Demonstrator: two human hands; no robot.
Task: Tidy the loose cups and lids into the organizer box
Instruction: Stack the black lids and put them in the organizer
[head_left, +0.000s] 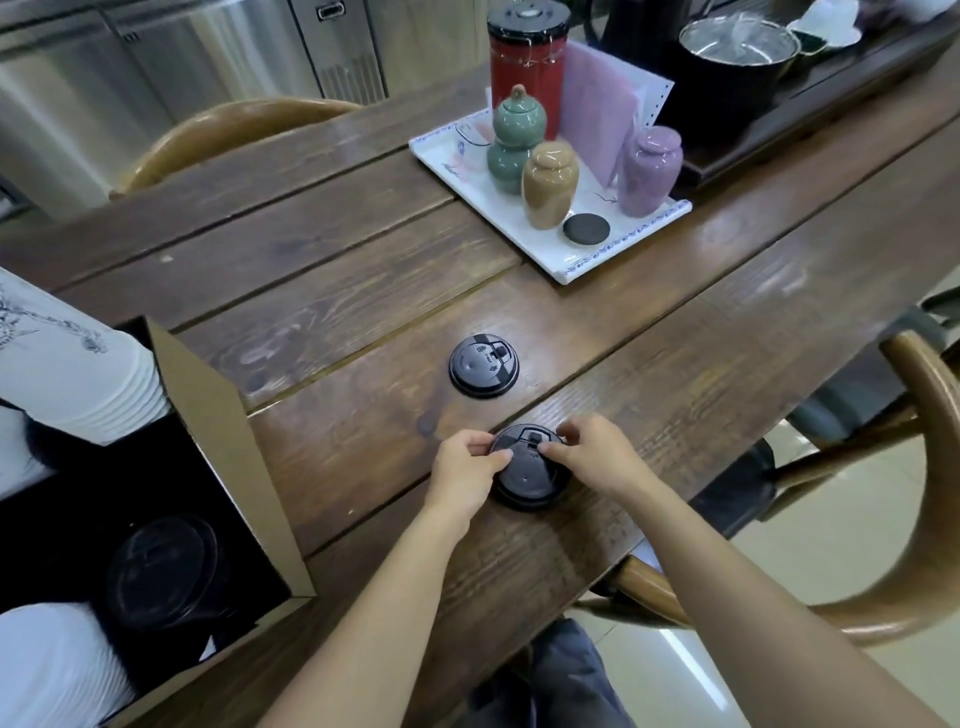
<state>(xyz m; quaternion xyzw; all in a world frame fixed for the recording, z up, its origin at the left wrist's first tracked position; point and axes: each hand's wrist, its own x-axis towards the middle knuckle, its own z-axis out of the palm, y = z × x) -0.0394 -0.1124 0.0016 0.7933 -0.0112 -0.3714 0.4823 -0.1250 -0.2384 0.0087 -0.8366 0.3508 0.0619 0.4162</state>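
Dark plank worktop (332, 291), cafe. Left hand (467, 467), right hand (592, 452): fingers pinching near black plastic lid stack (524, 480). Risk: uneven lift, stack splits; second black lid (483, 366) loose beyond.

Dark plank table (675, 332), bentwood chairs (930, 467), steel cabinets (182, 57), glossy pale floor (810, 540)

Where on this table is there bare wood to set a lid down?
Bare planks lie between the organizer box, the loose lid and the white tray. Crowded: the tray's jars, and both hands on the near lid.
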